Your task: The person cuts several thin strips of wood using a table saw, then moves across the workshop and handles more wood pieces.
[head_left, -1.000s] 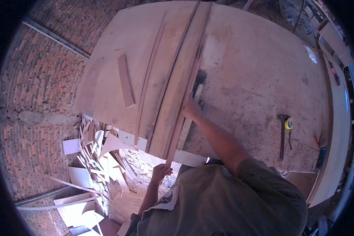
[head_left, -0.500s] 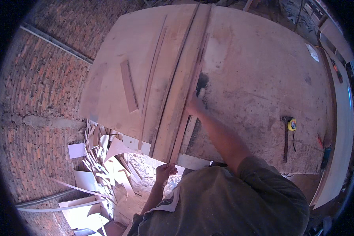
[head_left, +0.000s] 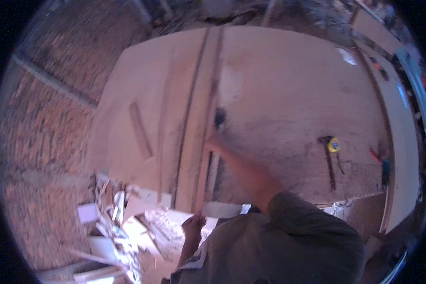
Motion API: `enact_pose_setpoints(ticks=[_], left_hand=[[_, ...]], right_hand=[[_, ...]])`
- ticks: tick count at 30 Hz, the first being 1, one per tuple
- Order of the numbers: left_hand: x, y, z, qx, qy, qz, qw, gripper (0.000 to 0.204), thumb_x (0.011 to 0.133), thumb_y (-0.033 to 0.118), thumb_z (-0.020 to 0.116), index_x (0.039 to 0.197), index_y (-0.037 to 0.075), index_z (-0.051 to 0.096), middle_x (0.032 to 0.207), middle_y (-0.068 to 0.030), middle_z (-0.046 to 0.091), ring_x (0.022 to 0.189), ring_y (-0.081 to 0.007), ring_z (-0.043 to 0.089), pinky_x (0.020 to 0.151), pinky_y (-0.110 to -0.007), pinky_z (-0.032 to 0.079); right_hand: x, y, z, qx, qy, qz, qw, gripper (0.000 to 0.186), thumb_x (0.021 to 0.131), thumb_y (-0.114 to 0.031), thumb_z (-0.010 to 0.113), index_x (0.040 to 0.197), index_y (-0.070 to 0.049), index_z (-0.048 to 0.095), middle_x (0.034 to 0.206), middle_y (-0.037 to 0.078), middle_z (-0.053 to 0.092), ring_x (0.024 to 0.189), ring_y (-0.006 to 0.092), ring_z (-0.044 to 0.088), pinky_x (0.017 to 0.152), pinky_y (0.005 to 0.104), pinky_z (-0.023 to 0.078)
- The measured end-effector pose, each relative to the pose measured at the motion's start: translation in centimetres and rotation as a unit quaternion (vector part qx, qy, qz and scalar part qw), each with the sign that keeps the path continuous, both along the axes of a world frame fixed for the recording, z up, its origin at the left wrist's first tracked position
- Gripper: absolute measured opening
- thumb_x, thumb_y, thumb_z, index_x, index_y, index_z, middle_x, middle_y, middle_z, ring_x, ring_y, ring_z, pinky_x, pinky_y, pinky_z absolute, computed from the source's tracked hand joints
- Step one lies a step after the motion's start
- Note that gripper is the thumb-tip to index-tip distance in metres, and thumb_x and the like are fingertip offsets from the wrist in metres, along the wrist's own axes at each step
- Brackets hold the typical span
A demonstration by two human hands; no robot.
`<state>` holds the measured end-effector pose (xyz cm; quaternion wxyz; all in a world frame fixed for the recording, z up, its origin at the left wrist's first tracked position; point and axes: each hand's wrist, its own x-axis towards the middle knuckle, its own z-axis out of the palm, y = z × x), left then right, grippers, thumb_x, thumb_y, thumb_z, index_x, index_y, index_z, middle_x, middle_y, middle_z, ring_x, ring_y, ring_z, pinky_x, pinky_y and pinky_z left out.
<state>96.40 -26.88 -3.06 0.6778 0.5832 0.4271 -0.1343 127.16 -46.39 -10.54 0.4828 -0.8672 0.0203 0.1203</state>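
Observation:
On the broad wooden tabletop (head_left: 289, 94), a long narrow wooden strip (head_left: 202, 182) lies along the right edge of a wider wooden board (head_left: 192, 156). My left hand (head_left: 194, 225) is closed at the near end of this strip, just off the table's front edge. Farther up, my right hand (head_left: 215, 141) rests on the strip, its arm reaching over from the right. Motion smears its fingers. A shorter pale wood piece (head_left: 213, 174) sits just right of the strip, beneath my right forearm. Beyond my right hand is a dark patch on the tabletop.
A hammer (head_left: 330, 165) and a yellow tape measure (head_left: 334, 144) lie to the right. Left of the board are a short wooden slat (head_left: 140, 130) and a thin strip (head_left: 163, 137). Offcuts (head_left: 123, 227) pile up at lower left beside a brick wall (head_left: 37, 151).
The whole view has shifted, with the table now lower and farther left in the picture, and it is blurred. Both hands keep about the same places on the strip.

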Motion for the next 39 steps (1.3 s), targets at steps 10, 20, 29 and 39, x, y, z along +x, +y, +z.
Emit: enact_pose_setpoints(ticks=[10,20,29,39], left_hand=[[-3.6,3.4,6.0,0.031,-0.114,-0.034,0.992,0.024,0.087,0.019,0.066,0.086,-0.005,0.062,0.075,-0.0149,0.064,0.062,-0.0205,0.064,0.054,-0.029,0.053],[-3.9,6.7,8.5,-0.161,-0.192,-0.034,0.968,0.023,0.085,0.013,0.065,0.101,-0.003,0.062,0.096,-0.0222,0.065,0.083,-0.0269,0.067,0.063,-0.032,0.056],[3.2,19.7,-0.4,0.313,-0.074,-0.251,0.913,0.046,0.085,0.036,0.065,0.107,-0.005,0.062,0.102,-0.0196,0.065,0.088,-0.0305,0.064,0.077,-0.038,0.052],[-2.0,8.3,8.5,0.299,-0.183,-0.229,0.908,0.053,0.080,0.031,0.073,0.118,-0.003,0.059,0.102,-0.0176,0.067,0.096,-0.0259,0.064,0.087,-0.035,0.049]], right_hand=[[-2.8,2.8,8.4,0.342,-0.033,-0.123,0.931,0.074,0.074,0.000,0.064,0.140,-0.006,0.031,0.100,0.012,0.062,0.080,0.0197,0.061,0.064,0.0303,0.051],[-4.7,8.3,15.6,0.431,0.065,-0.034,0.899,0.027,0.080,-0.002,0.064,0.106,-0.004,0.057,0.088,0.006,0.063,0.076,0.0146,0.062,0.056,0.0281,0.050],[-7.5,8.6,17.9,0.382,0.107,0.005,0.918,0.029,0.083,-0.012,0.064,0.108,-0.005,0.051,0.088,0.008,0.061,0.084,0.0193,0.065,0.062,0.0331,0.054],[-12.8,9.4,16.0,0.366,0.183,0.014,0.912,0.035,0.085,-0.011,0.062,0.114,-0.008,0.042,0.097,0.007,0.058,0.090,0.0181,0.064,0.066,0.0350,0.054]])
